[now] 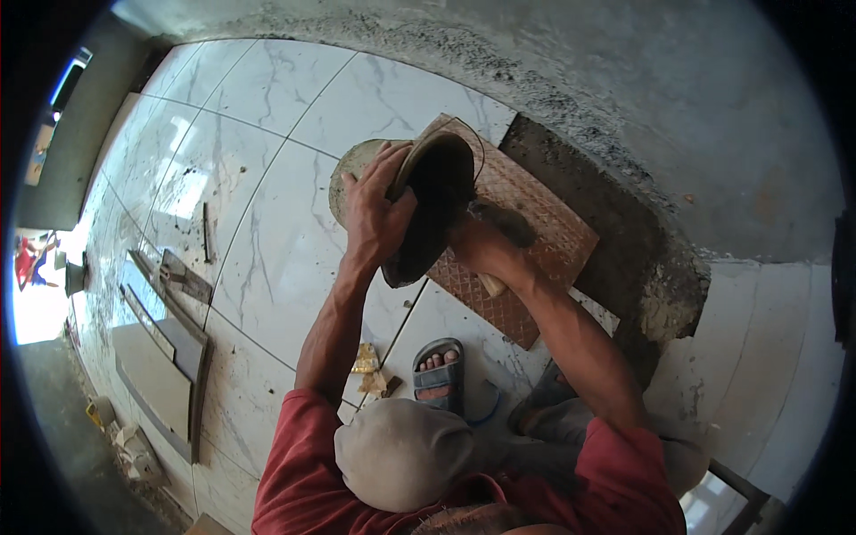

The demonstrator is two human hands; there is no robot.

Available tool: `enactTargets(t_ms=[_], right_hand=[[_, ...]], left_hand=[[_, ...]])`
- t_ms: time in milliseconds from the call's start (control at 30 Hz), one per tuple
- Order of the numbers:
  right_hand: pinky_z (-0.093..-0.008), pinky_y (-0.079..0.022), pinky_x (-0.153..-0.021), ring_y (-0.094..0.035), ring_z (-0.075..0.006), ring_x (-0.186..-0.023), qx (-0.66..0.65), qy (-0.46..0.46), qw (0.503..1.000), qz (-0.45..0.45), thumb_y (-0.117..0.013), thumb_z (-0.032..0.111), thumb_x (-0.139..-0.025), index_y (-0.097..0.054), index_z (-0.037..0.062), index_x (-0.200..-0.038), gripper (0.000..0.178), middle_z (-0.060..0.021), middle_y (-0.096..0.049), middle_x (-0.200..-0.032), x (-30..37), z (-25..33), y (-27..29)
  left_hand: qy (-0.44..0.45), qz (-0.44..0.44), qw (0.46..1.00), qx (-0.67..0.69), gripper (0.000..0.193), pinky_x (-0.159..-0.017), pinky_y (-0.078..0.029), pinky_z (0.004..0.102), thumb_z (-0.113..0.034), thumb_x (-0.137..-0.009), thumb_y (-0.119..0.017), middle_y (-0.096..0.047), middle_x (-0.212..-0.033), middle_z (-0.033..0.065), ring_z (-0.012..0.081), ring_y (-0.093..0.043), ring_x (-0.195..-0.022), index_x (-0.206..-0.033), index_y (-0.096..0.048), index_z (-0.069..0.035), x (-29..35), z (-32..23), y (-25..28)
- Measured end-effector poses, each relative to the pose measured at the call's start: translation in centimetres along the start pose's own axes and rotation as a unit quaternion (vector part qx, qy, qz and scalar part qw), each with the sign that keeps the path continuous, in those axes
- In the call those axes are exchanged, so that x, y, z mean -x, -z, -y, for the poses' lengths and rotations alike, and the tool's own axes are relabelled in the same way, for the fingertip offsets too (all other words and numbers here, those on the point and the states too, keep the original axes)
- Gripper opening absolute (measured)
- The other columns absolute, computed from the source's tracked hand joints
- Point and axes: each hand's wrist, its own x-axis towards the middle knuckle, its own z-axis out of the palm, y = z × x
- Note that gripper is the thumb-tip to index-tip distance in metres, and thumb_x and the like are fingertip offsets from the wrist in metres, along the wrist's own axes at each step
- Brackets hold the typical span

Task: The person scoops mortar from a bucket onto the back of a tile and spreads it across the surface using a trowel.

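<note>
Seen from above, a person in a red shirt crouches on a white marble-patterned tiled floor (267, 259), one foot in a grey sandal (439, 370) close to the body. Both bare forearms reach forward and away from the body.

The left hand (374, 209) is closed over the rim of a dark, mortar-caked pan (437, 209), tipping it steeply on edge so that its hollow faces the right hand. The pan's long axis runs from near-left up to far-right.

The right hand (477, 250), just beside the pan's lower edge, is wrapped around the handle of a trowel (504, 223). The blade points away to the right, loaded with grey mortar, and sits just past the pan's mouth.

Directly beneath both lies a brown tile (544, 250), face down with its ribbed back showing. Beyond it, a dark strip of wet mortar bed (615, 232) runs along the foot of a rough grey wall (624, 80).
</note>
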Motion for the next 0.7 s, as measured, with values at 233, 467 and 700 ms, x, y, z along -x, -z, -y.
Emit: enactTargets(t_ms=[233,467,700], right_hand=[[-0.0484,-0.051,-0.075,-0.06,-0.0433,-0.09,-0.163,-0.199,0.966,-0.011,-0.042,0.007,-0.087,-0.051,-0.0045,-0.112,0.029,-0.0279,-0.061,-0.097,3.5,2.3,-1.7],[-0.0403,-0.051,-0.052,-0.062,-0.0266,-0.059,-0.436,-0.278,0.853,0.076,-0.042,0.029,-0.095,-0.051,0.0003,-0.111,0.034,-0.0151,-0.06,-0.08,4.7,2.3,1.5],[-0.028,-0.044,-0.04,-0.051,-0.0111,-0.048,-0.57,-0.378,0.705,0.189,-0.047,0.04,-0.093,-0.053,0.0083,-0.106,0.035,-0.0034,-0.052,-0.069,5.7,1.5,3.0]], left_hand=[[-0.018,0.01,1.0,-0.011,0.051,-0.109,-0.024,0.0515,-0.003,-0.072,-0.055,-0.058,-0.125,0.0129,0.0319,-0.049,-0.123,-0.122,-0.057,-0.005,-1.2,-2.0,-4.2],[-0.082,0.076,0.994,-0.01,0.05,-0.108,-0.009,0.0662,-0.003,-0.074,-0.056,-0.055,-0.13,0.01,0.031,-0.044,-0.129,-0.124,-0.057,-0.006,-1.5,-2.5,-5.2],[-0.079,0.124,0.988,0.048,0.05,-0.11,-0.006,0.0623,-0.003,-0.074,-0.056,-0.056,-0.13,0.0108,0.0313,-0.043,-0.131,-0.123,-0.057,-0.005,-1.8,-2.3,-3.2]])
